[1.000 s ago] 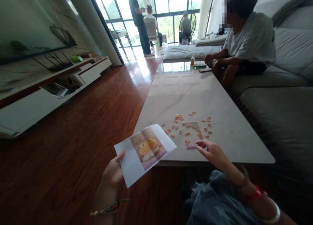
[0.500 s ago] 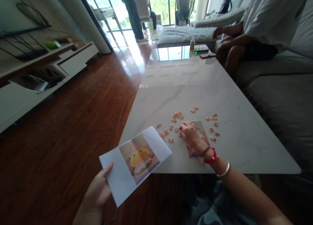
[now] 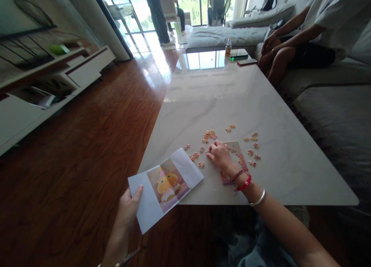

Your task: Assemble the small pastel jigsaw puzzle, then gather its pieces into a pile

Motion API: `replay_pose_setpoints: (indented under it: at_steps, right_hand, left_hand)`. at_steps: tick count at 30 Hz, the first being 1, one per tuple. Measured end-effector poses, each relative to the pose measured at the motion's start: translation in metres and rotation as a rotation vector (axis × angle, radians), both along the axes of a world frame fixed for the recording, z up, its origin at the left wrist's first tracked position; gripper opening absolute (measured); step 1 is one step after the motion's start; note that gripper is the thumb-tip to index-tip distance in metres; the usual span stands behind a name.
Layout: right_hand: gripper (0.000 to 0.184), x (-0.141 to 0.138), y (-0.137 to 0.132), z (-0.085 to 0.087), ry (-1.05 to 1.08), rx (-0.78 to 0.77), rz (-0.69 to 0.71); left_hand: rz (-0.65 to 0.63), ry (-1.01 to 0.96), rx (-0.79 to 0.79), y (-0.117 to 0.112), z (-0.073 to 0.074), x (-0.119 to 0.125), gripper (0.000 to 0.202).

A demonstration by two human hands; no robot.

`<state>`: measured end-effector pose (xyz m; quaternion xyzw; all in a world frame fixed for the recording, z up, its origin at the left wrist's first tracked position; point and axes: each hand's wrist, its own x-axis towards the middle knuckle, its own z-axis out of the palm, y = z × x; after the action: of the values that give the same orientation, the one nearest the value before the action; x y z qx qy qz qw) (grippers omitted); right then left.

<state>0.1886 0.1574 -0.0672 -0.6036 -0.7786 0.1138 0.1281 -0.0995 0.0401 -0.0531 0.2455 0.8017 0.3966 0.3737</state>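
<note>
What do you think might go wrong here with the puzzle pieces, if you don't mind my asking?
The right hand rests among loose puzzle pieces and might nudge them out of place. The printed sheet in the left hand lies almost against some pieces and might sweep them aside.

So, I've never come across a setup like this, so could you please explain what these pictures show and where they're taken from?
These come from one camera worn on a person's head, looking forward and down, so you see through their eyes. There is no machine, only their two bare hands. Their left hand holds a printed sheet showing a yellow cartoon figure in a party hat. Their right hand rests among small jigsaw pieces, beside a partly built puzzle, on a pale stone table. Another person sits on the sofa to the right.
</note>
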Motion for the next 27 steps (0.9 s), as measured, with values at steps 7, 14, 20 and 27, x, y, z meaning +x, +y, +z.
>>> replay_pose_setpoints:
  at_steps: [7,14,20,27]
  right_hand:
    - [0.013,0.048,-0.020,0.003,0.330,0.139,0.000]
    - [0.020,0.073,-0.034,0.000,0.382,0.183,-0.124]
    - [0.015,0.042,-0.012,-0.006,0.156,0.150,-0.085]
    - [0.014,0.038,-0.009,-0.016,0.207,0.158,-0.049]
  left_hand:
    - [-0.033,0.012,0.042,-0.003,-0.011,-0.004,0.014]
    - [0.042,-0.268,0.107,-0.009,0.016,0.021,0.019]
    - [0.018,-0.306,0.119,-0.006,0.025,0.035,0.021]
    - [0.011,-0.298,0.093,-0.010,0.020,0.034,0.023]
